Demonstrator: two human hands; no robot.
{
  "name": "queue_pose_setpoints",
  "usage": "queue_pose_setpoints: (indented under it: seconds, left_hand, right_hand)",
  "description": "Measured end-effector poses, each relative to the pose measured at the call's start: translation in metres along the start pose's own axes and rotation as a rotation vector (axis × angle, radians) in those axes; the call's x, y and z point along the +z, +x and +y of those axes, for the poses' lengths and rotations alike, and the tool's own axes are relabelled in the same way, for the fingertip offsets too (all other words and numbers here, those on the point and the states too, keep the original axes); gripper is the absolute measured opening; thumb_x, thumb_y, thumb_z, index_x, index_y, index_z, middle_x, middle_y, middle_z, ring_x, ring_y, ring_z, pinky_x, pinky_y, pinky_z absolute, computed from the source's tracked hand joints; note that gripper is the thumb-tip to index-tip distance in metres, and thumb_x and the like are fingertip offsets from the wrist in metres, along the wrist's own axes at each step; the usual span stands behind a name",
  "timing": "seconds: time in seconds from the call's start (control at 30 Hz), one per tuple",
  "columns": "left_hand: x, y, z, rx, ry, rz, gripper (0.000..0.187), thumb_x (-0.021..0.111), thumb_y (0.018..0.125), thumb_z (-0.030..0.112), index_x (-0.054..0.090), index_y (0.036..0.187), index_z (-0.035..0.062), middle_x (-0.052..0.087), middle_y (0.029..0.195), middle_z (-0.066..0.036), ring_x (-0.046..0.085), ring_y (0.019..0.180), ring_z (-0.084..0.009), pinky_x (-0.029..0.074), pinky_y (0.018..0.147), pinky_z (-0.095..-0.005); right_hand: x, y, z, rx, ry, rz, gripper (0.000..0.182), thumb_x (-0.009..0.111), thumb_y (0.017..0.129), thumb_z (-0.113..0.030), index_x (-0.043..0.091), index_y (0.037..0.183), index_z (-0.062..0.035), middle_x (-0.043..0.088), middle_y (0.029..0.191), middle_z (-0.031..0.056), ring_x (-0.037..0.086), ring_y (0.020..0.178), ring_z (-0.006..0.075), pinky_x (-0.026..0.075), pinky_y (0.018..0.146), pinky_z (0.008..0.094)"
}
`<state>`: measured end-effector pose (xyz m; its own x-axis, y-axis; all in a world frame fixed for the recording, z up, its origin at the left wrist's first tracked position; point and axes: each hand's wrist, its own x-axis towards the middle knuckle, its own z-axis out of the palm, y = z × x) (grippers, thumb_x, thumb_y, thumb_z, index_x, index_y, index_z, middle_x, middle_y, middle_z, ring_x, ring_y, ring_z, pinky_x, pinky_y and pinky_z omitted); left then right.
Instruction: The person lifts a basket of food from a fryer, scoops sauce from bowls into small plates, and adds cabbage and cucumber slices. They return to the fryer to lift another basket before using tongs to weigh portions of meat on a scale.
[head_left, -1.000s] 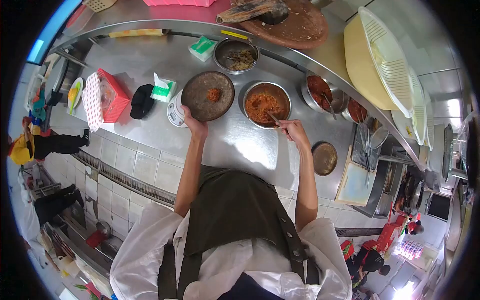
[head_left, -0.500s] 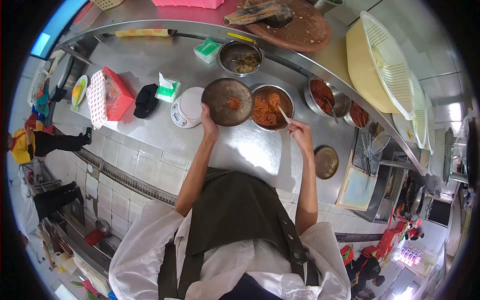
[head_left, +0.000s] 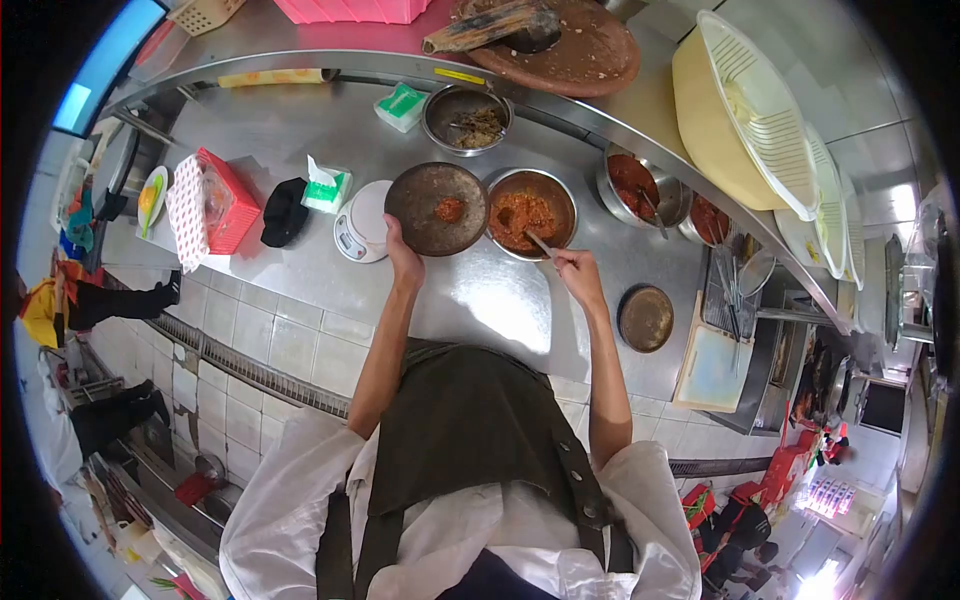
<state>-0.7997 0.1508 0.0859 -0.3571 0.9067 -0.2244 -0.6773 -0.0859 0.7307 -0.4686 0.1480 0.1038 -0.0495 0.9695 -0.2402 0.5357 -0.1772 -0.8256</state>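
My left hand (head_left: pixel 404 264) grips the lower left rim of a dark, round stone-like plate (head_left: pixel 420 195), thumb along its edge. A small dab of red chili paste (head_left: pixel 449 209) lies on the plate. Beside it, a metal bowl (head_left: pixel 573 220) holds more of the chunky red paste (head_left: pixel 522 207). My right hand (head_left: pixel 578 274) is closed around the handle of a wooden spoon (head_left: pixel 538 243), whose head is down in that paste. Partly behind the plate stands a white kitchen scale (head_left: pixel 360 226).
Another dark plate (head_left: pixel 646 319) lies at the right. Metal bowls with red sauce (head_left: pixel 628 180) and greenish-brown food (head_left: pixel 478 128) stand further back. Left are tissue packs (head_left: pixel 326 188), a black cap (head_left: pixel 285 212) and a red basket (head_left: pixel 236 205). A metal shelf edge (head_left: pixel 400 62) overhangs the counter.
The wooden spoon, loaded with paste half a second ago, has dipped down into the bowl. My right hand moved slightly with it. The plate stays in my left hand.
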Motion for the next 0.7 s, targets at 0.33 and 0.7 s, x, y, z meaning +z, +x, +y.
queue_pose_setpoints:
  seconds: [0.33, 0.7]
  left_hand:
    - [0.0, 0.001, 0.011, -0.006, -0.068, 0.051, 0.066, 0.034, 0.104, 0.051, 0.035, 0.146, -0.0007, 0.043, 0.147, -0.008, 0.04, 0.135, -0.0198, 0.029, 0.114, -0.0342]
    - [-0.002, 0.005, 0.007, -0.073, 0.026, -0.113, 0.066, 0.033, 0.103, 0.053, 0.04, 0.142, 0.001, 0.045, 0.145, -0.008, 0.04, 0.135, -0.0189, 0.029, 0.114, -0.0344]
  right_hand:
    - [0.016, 0.019, -0.036, -0.026, -0.365, -0.017, 0.029, 0.061, 0.083, -0.022, 0.075, 0.107, -0.0156, 0.071, 0.097, 0.0182, 0.068, 0.092, 0.0346, 0.052, 0.084, 0.0393]
    - [0.0, 0.006, -0.037, -0.098, 0.114, 0.06, 0.033, 0.058, 0.084, -0.005, 0.068, 0.116, 0.0001, 0.071, 0.085, 0.0163, 0.067, 0.075, 0.0182, 0.052, 0.071, 0.031]
